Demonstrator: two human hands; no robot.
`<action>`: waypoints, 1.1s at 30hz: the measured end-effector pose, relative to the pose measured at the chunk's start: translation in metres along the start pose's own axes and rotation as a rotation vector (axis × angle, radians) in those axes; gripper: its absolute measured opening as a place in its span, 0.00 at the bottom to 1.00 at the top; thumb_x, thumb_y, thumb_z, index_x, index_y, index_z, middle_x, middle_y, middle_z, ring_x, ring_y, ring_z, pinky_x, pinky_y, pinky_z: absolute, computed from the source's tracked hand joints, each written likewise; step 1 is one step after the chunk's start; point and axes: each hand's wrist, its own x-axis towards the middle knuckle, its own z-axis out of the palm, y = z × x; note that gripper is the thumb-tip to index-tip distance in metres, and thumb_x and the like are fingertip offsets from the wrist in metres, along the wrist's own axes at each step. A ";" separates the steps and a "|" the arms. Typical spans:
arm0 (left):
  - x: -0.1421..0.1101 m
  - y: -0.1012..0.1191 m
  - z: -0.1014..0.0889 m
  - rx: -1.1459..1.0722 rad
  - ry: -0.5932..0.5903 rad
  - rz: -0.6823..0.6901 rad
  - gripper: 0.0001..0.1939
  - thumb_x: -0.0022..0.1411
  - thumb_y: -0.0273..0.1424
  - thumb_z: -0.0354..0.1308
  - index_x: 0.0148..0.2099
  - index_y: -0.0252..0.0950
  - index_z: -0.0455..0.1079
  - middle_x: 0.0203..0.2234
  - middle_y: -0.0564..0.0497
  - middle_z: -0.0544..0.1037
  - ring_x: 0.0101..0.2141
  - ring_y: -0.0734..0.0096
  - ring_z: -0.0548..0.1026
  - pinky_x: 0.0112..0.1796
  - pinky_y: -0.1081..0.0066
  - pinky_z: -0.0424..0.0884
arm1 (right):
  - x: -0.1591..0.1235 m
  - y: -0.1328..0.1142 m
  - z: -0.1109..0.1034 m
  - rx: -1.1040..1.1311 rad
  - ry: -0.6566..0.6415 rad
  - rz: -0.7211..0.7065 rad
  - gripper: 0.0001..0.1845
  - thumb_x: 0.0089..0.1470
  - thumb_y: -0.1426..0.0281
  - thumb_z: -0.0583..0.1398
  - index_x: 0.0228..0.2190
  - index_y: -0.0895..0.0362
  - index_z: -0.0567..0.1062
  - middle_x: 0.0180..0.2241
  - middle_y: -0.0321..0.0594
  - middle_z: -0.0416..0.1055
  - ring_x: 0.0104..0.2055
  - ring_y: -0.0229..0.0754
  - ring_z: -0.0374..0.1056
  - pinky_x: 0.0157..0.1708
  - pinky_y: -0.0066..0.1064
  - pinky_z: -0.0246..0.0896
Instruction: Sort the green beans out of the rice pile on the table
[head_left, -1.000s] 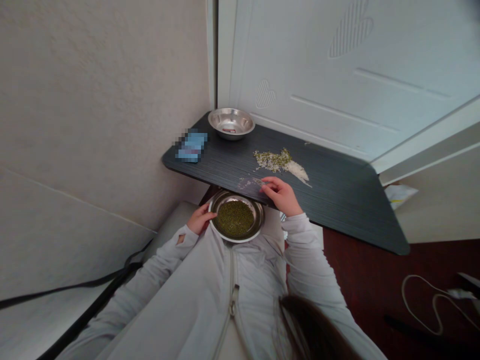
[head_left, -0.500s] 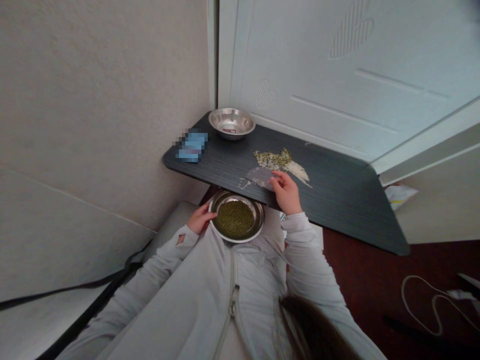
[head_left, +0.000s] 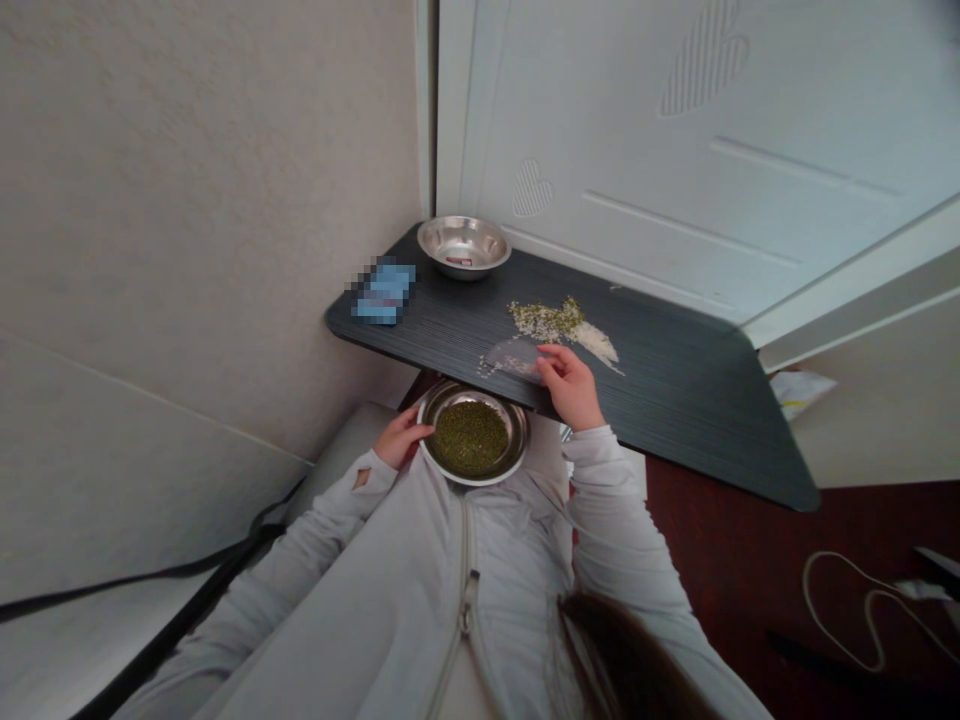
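Bowls (head_left: pixel 519 430) number two: left hand (head_left: pixel 397 440) grips one, right hand (head_left: pixel 574 392) pinches one clear sheet (head_left: pixel 512 353).

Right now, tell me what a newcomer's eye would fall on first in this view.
Probably the metal bowl of small green beans at the person's lap, with the left hand on its rim. Next, likely, the loose green and white pile on the dark table, with the right hand holding a clear piece of plastic in front of it. A second metal bowl shines near the table's far left corner.
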 end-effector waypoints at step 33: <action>-0.002 0.002 0.002 -0.032 -0.014 -0.002 0.21 0.33 0.25 0.61 0.36 0.31 0.67 0.30 0.50 0.74 0.37 0.61 0.69 0.43 0.61 0.57 | -0.005 -0.007 -0.003 0.083 -0.114 0.013 0.13 0.41 0.65 0.54 0.32 0.57 0.67 0.20 0.33 0.66 0.21 0.31 0.58 0.23 0.24 0.52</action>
